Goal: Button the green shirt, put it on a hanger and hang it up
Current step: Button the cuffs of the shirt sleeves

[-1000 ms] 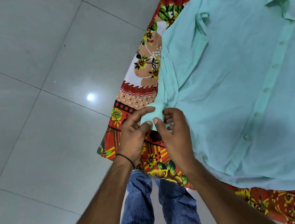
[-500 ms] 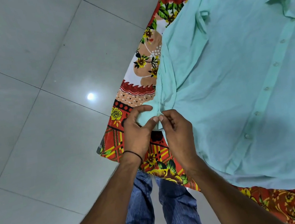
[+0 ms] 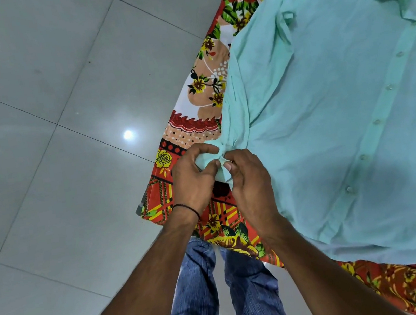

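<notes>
The light green shirt (image 3: 327, 103) lies spread front-up on a flowered sheet, its collar at the upper right and its front placket closed with several buttons showing. Its sleeve runs down to the left, ending in a cuff (image 3: 214, 165). My left hand (image 3: 192, 183), with a black band on the wrist, pinches that cuff from the left. My right hand (image 3: 249, 186) pinches the same cuff from the right, thumb against the cloth. The cuff's button is hidden between my fingers. No hanger is in view.
The red, orange and yellow flowered sheet (image 3: 196, 121) covers a raised surface whose edge runs diagonally from top centre to bottom right. Grey glossy floor tiles (image 3: 48, 153) fill the left. My legs in blue jeans (image 3: 222, 302) stand at the edge.
Both hands have drawn closer together on the sleeve cuff and bunched it tighter between the fingertips. The sleeve is pulled a little tauter. The shirt body has not moved.
</notes>
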